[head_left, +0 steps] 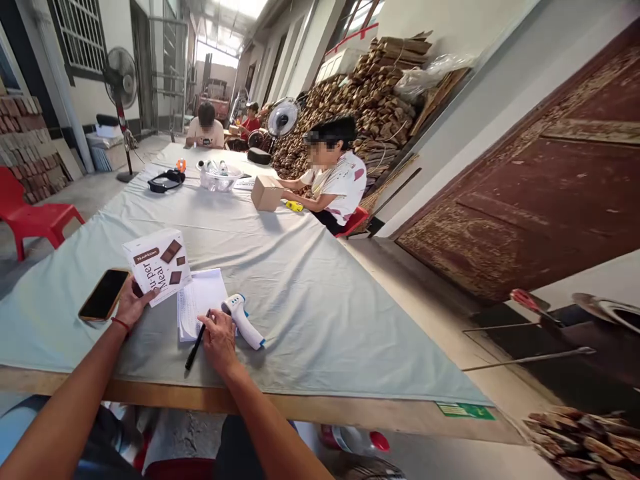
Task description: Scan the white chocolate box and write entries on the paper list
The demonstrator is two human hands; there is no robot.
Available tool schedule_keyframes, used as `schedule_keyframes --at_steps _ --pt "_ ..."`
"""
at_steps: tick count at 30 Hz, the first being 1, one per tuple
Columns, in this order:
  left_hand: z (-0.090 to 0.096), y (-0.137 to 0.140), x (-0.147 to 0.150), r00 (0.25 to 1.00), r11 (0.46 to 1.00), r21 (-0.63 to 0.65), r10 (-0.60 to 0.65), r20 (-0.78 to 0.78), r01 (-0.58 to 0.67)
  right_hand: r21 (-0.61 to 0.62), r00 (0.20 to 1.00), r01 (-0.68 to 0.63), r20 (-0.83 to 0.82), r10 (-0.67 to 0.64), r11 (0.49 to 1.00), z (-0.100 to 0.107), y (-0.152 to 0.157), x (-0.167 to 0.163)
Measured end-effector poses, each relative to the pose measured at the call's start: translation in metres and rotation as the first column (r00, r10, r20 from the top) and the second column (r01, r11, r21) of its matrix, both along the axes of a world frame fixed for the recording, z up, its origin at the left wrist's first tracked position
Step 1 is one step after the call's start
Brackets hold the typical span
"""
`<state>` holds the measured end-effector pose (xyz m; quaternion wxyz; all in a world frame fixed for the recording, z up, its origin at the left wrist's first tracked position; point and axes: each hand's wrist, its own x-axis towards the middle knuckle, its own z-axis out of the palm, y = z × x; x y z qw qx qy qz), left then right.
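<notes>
My left hand (134, 300) grips the lower edge of a white box (160, 257) printed with brown chocolate squares and tilts it above the table. Beside that hand lies a dark-screened phone (103, 295). A black pen (195, 352) slants from the fingers of my right hand (220, 339), its lower end over the cloth. Under this hand and partly behind the box is a sheaf of white paper (204, 297) with writing on it. Just right of my fingertips, a white and blue infrared thermometer (245, 321) rests on the cloth.
A pale cloth covers the long table (320, 320). Across it, a person (337, 180) handles a cardboard box (267, 193) near a yellow object (294, 206). Farther back are a clear bowl (220, 179), black headgear (167, 181) and other seated people. A red chair (37, 217) stands left.
</notes>
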<state>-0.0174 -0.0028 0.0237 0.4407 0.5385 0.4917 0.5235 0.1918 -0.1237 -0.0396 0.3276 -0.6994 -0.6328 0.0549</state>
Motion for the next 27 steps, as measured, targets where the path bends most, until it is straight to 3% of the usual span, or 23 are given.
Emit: schedule_keyframes --at_steps 7,11,14,18,20,22,25,27 --pt "-0.002 -0.053 -0.004 0.999 0.999 -0.038 -0.011 0.046 0.013 -0.018 0.999 -0.037 0.016 0.037 0.999 0.009 0.002 -0.007" --pt "-0.004 -0.069 -0.012 0.999 0.998 0.046 0.029 0.029 -0.030 -0.008 0.999 -0.035 -0.018 0.035 0.999 0.012 0.004 -0.010" --pt "-0.004 -0.072 -0.015 0.990 0.985 0.132 0.124 -0.063 -0.115 0.059 0.986 -0.015 -0.165 0.025 0.998 0.016 0.007 -0.007" --pt "-0.007 -0.070 -0.011 0.971 0.971 0.198 0.165 -0.171 -0.131 0.211 0.897 0.101 -0.442 0.003 0.972 0.027 0.001 0.003" --pt "-0.009 -0.069 -0.009 0.972 0.969 0.225 0.145 -0.187 -0.101 0.250 0.859 0.124 -0.511 0.022 0.960 0.043 -0.011 0.008" --pt "-0.009 -0.068 -0.007 0.972 0.966 0.245 0.130 -0.197 -0.079 0.327 0.795 0.110 -0.596 0.114 0.939 0.071 -0.031 0.015" --pt "-0.009 -0.065 -0.006 0.969 0.963 0.258 0.129 -0.210 -0.072 0.487 0.728 0.126 -0.638 0.253 0.864 0.134 -0.066 0.037" --pt "-0.008 -0.064 -0.005 0.968 0.963 0.262 0.124 -0.218 -0.064 0.570 0.727 0.171 -0.624 0.287 0.804 0.172 -0.088 0.059"
